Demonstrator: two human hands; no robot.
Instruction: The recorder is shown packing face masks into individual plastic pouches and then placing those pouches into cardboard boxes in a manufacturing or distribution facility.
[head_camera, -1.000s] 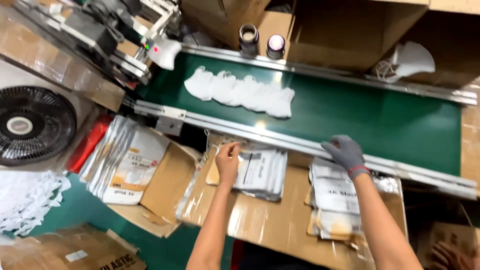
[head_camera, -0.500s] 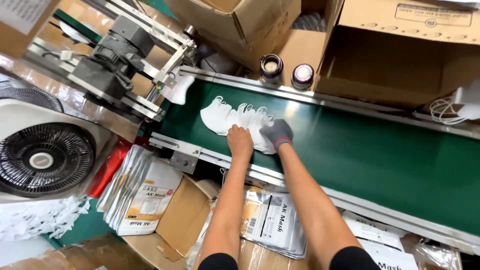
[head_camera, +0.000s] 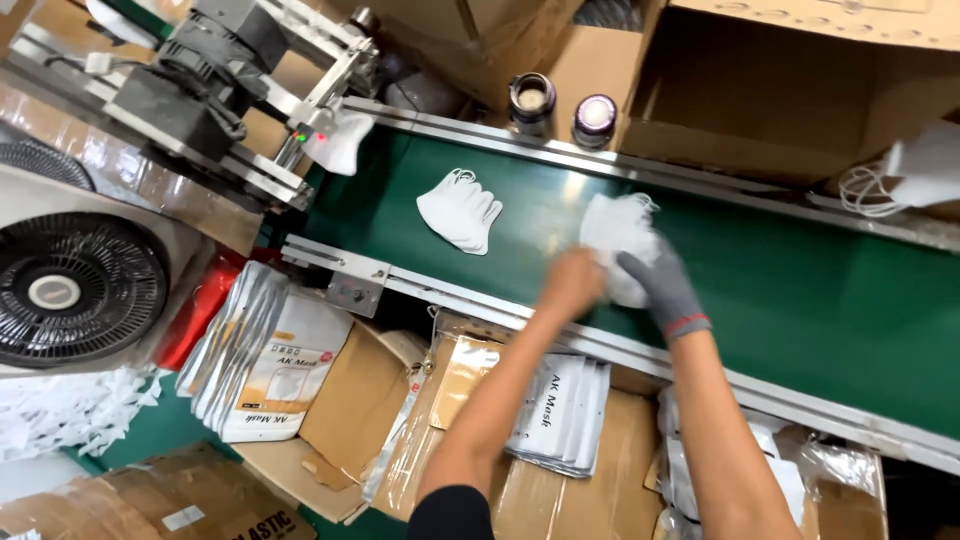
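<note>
Head view: two hands, left (head_camera: 572, 283) bare, right (head_camera: 655, 285) gloved, grip one mask stack (head_camera: 618, 232); a second stack (head_camera: 459, 210) lies apart.

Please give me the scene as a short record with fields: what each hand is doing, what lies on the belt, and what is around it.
left hand: bare left hand, blurred, on a stack of white masks
right hand: grey-gloved right hand, gripping the same stack
grip detail: both hands closed on the stack; finger positions too blurred to tell
belt: green conveyor belt
other item on belt: second stack of white masks, apart from both hands
beyond belt: two round containers
near side: flat mask pouches on cardboard
left: black fan
</note>
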